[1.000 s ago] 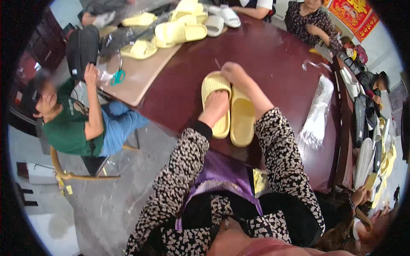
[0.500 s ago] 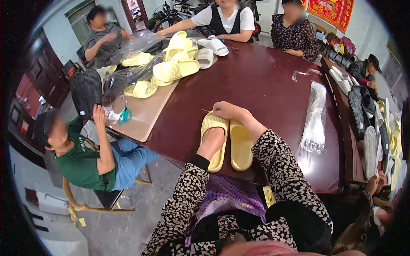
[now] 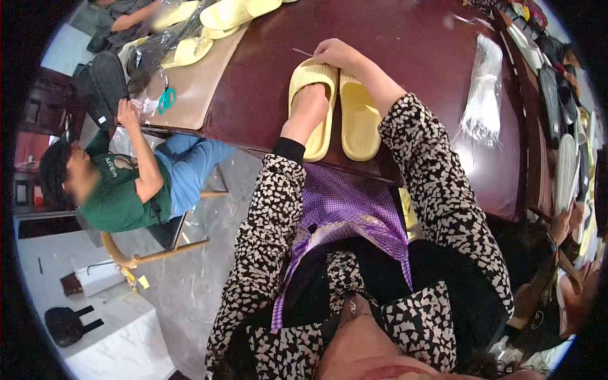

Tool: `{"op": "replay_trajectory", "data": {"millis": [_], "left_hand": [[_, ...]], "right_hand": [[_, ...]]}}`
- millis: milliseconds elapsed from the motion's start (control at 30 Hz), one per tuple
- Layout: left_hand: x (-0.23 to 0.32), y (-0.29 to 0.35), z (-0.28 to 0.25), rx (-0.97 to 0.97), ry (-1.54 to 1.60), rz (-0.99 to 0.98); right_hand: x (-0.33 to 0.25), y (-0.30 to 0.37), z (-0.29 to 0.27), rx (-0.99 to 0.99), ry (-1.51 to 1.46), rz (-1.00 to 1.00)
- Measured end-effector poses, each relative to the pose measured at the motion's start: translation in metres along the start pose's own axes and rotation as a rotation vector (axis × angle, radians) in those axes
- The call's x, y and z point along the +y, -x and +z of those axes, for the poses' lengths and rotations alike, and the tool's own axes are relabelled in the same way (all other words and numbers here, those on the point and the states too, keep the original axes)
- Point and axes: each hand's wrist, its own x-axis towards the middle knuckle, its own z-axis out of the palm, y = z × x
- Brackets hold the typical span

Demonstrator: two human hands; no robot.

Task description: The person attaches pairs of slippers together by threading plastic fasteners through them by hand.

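A pair of yellow slide slippers lies side by side at the table's near edge, toes pointing away from me. My left hand [image 3: 309, 104] reaches into the left slipper [image 3: 320, 136] from the heel side, and its fingers are hidden under the ribbed strap. At the toe ends, my right hand [image 3: 339, 54] is closed, with its fingertips bent down by the left slipper's toe. A thin pale strand [image 3: 303, 52] sticks out to the left from its fingers. The right slipper [image 3: 360, 120] lies flat under my right wrist, its strap partly covered.
Clear-wrapped white strands [image 3: 484, 88] lie on the right of the dark red table [image 3: 405, 31]. At far left are yellow slippers [image 3: 190, 52] and teal-handled scissors [image 3: 166, 100] on a brown board [image 3: 190, 95]. A co-worker in green [image 3: 136, 190] holds black slippers [image 3: 104, 85]. More slippers [image 3: 565, 168] line the right.
The view has tilted downward, so the table and slippers sit higher in the picture. Both hands stay at the same slippers, and the strand by my right fingers shows more plainly.
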Motion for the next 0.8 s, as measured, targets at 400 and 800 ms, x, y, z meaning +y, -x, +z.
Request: {"op": "replay_trajectory", "data": {"millis": [400, 800], "left_hand": [[0.007, 0.001, -0.008, -0.087, -0.047, -0.085], [0.006, 0.005, -0.003, -0.157, -0.009, -0.123]], "right_hand": [[0.006, -0.001, 0.006, 0.122, -0.086, -0.059], [-0.005, 0.000, 0.008, -0.070, 0.223, -0.123]]}}
